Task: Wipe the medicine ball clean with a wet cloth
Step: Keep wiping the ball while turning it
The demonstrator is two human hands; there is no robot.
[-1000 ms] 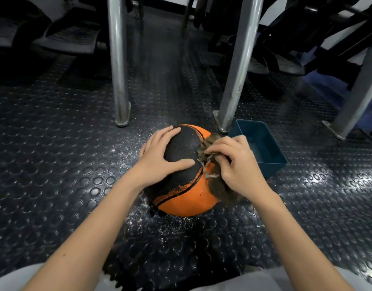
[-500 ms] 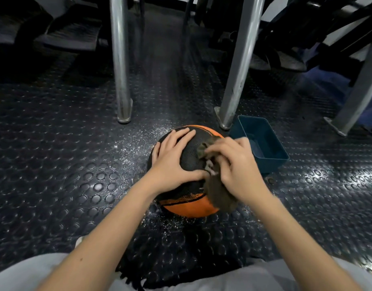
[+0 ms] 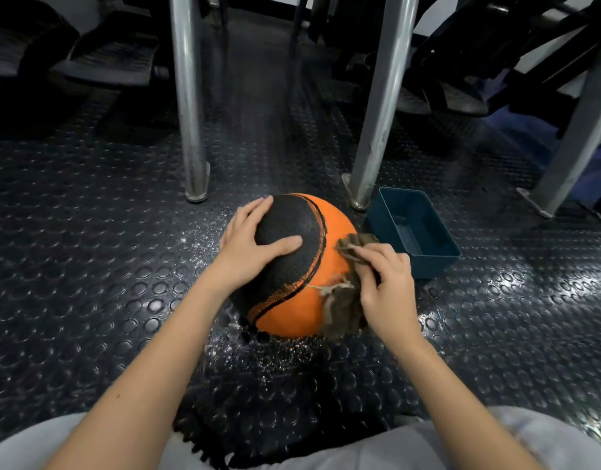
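An orange and black medicine ball [image 3: 294,300] sits on the studded dark rubber floor in the middle of the head view. My left hand [image 3: 250,249] lies spread over the ball's black top-left side, fingers straight, thumb pointing right. My right hand [image 3: 385,286] grips a bunched brown wet cloth [image 3: 341,308] and presses it against the ball's orange right side. Part of the cloth hangs below the hand with a frayed string across the ball.
A dark teal plastic tub [image 3: 418,256] stands just right of the ball. Two steel posts [image 3: 187,96] [image 3: 380,106] rise behind it, another [image 3: 577,130] at far right. Water droplets [image 3: 278,351] speckle the floor around the ball. Gym machine bases fill the back.
The ball has turned, so more orange faces me and the right. My right hand with the cloth slid from the top down to the right side. My left hand shifted up and left.
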